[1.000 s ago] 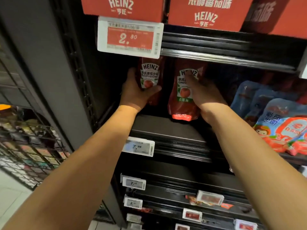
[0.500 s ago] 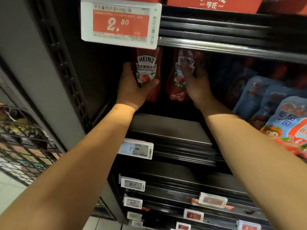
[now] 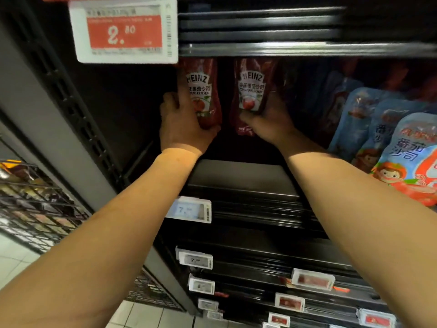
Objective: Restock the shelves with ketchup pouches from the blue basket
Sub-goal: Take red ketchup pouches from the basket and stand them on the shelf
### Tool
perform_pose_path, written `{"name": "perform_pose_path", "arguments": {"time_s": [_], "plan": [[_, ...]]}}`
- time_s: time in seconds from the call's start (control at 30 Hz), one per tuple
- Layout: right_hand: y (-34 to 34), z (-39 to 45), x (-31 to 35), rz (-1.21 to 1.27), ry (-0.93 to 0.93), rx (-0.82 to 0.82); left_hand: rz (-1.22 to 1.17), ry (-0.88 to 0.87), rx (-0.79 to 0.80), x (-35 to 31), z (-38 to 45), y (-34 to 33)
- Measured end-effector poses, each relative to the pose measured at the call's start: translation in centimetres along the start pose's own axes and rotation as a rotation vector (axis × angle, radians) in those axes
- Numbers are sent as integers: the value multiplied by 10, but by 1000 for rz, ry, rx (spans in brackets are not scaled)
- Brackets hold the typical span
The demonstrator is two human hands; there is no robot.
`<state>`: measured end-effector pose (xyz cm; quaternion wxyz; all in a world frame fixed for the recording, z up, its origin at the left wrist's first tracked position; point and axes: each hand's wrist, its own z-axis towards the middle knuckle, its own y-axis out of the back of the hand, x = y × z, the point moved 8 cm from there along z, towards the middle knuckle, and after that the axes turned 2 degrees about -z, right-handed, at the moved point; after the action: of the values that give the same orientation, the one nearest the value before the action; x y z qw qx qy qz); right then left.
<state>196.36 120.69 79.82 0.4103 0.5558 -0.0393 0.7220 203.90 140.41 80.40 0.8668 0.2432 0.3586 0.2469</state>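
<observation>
Two red Heinz ketchup pouches stand upright side by side in the dark bay above the black shelf (image 3: pixel 238 176). My left hand (image 3: pixel 184 129) grips the left pouch (image 3: pixel 201 91) from below and behind, thumb under its base. My right hand (image 3: pixel 269 119) holds the right pouch (image 3: pixel 250 91) from its right side, thumb across the lower front. The tops of both pouches are hidden behind the shelf edge above. The blue basket is out of view.
A red 2.80 price tag (image 3: pixel 124 31) hangs at upper left. Blue and orange tomato sauce pouches (image 3: pixel 402 147) fill the right of the same shelf. Lower shelves carry several price tags (image 3: pixel 191 209). A wire rack (image 3: pixel 30 204) stands at far left.
Both hands have pushed their pouches further up and back into the bay. The right hand has slid from the pouch's upper front to its lower right side. The camera has moved closer.
</observation>
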Motion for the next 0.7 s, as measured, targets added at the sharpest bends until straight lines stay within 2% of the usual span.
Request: {"name": "perform_pose_path", "arguments": {"time_s": [0.17, 0.27, 0.5, 0.7], "plan": [[-1, 7, -8, -31, -46, -12, -41, 36, 89, 4, 19, -18], [5, 12, -12, -26, -51, -79, -74, 38, 129, 5, 35, -29], [13, 21, -24, -153, -18, -183, -115, 133, 130, 9, 57, -60], [14, 22, -28, -131, -35, -175, -138, 158, 167, 15, 72, -82]]}}
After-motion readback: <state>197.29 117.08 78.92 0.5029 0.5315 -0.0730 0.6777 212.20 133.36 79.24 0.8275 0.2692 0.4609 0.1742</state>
